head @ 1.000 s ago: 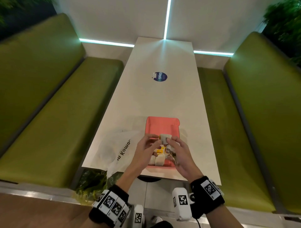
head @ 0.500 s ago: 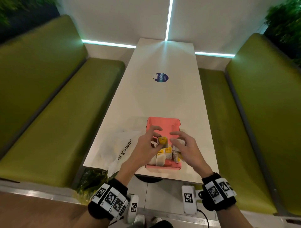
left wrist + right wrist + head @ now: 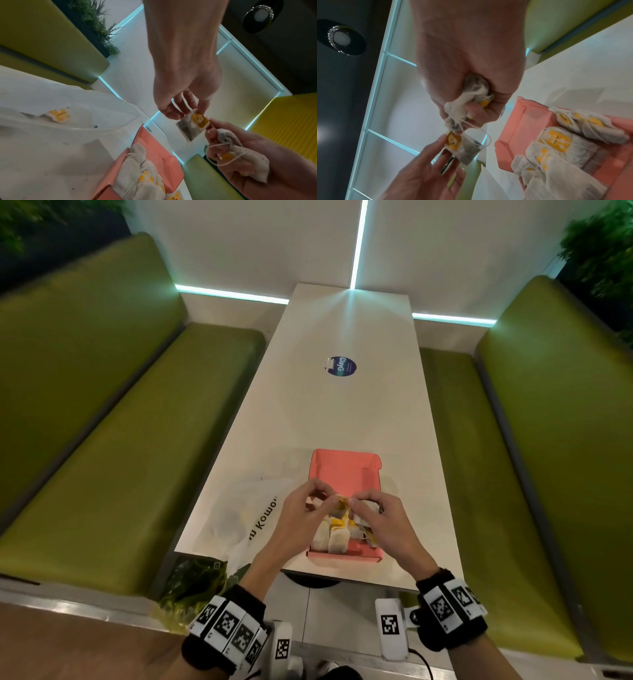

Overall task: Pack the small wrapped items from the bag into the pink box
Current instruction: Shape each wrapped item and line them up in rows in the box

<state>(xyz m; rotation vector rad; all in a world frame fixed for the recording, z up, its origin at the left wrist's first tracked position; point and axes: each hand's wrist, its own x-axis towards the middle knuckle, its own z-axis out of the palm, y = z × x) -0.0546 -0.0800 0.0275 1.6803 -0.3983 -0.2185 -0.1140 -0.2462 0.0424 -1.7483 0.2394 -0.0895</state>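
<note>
Over the open pink box [image 3: 342, 470] my left hand [image 3: 329, 501] pinches one tea bag [image 3: 193, 125] with a yellow tag between thumb and fingers. My right hand [image 3: 359, 503] grips a bunch of crumpled tea bags [image 3: 240, 155] with loose strings in its fist, and its fingertips touch the yellow tag of the left hand's bag. Several tea bags [image 3: 556, 142] lie packed in the near half of the box. The white plastic bag [image 3: 239, 508] lies left of the box, with one tea bag [image 3: 59, 115] showing through it.
The box sits near the front edge of a long white table [image 3: 342, 412] with a round blue sticker [image 3: 340, 367] in its middle. Green benches [image 3: 120, 457] run along both sides. The far half of the box is bare.
Half a second ago the hands were apart over the box, the left one holding a yellow-tagged bag. They have come together again and both touch that bag.
</note>
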